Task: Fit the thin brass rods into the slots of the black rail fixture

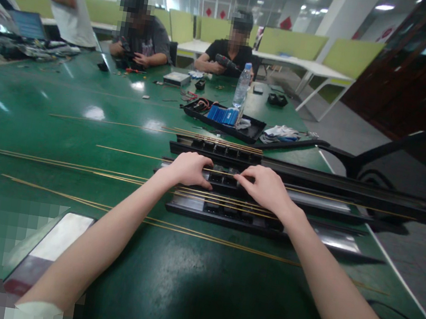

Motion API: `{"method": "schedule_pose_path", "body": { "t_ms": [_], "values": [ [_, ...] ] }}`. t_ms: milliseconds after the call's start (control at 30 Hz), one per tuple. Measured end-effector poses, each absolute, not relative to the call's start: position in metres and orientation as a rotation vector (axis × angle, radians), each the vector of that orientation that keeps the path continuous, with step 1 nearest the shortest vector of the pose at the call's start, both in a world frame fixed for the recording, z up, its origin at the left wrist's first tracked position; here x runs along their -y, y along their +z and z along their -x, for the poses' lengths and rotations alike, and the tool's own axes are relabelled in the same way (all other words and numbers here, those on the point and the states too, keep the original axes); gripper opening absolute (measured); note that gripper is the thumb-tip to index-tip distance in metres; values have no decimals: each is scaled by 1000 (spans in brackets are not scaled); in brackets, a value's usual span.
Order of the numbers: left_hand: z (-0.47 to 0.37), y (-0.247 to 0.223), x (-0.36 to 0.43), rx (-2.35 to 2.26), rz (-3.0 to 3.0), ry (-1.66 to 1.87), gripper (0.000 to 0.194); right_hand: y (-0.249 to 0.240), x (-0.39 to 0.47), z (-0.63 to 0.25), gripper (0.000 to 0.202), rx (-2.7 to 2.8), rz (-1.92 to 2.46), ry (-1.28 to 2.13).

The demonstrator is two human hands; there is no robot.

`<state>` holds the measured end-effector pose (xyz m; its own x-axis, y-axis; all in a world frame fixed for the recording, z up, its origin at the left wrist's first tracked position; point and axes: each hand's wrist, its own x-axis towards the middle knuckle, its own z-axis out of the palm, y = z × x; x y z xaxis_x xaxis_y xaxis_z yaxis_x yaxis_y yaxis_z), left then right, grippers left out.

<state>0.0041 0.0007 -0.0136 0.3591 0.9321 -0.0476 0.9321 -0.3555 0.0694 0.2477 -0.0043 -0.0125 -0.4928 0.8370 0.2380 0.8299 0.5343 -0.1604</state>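
Note:
Three long black channels lie side by side on the green table, with small black blocks and thin brass-coloured rods in them. My left hand (pixel 192 170) is at the middle channel (pixel 319 201), thumb and fingers apart around its near end; whether it grips anything is unclear. To its right, my right hand (pixel 259 183) pinches at a thin rod over the same channel, fingertips together beside a small black block (pixel 230 173). Behind them is the far channel (pixel 307 173) with several rods (pixel 219 140) on top. The near channel (pixel 228 220) lies in front.
Long loose rods (pixel 71 197) stretch left across the green table (pixel 193 290). A phone-like device (pixel 60 243) lies beneath my left forearm. Beyond stand a black tray (pixel 250 127), a water bottle (pixel 242 86) and white gloves (pixel 281 133). People sit across the table; a chair (pixel 408 162) is right.

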Motion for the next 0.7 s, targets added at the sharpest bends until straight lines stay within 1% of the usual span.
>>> {"method": "schedule_pose_path", "body": {
  "t_ms": [433, 700],
  "values": [
    [-3, -14, -1, -1725, -2527, 18, 80, -12, 2, -250, 34, 2435, 1421, 96],
    [-4, -13, 0, -1748, -2512, 9, 79, -10, 0, -255, 42, 2441, 1501, 91]
  ]
}}
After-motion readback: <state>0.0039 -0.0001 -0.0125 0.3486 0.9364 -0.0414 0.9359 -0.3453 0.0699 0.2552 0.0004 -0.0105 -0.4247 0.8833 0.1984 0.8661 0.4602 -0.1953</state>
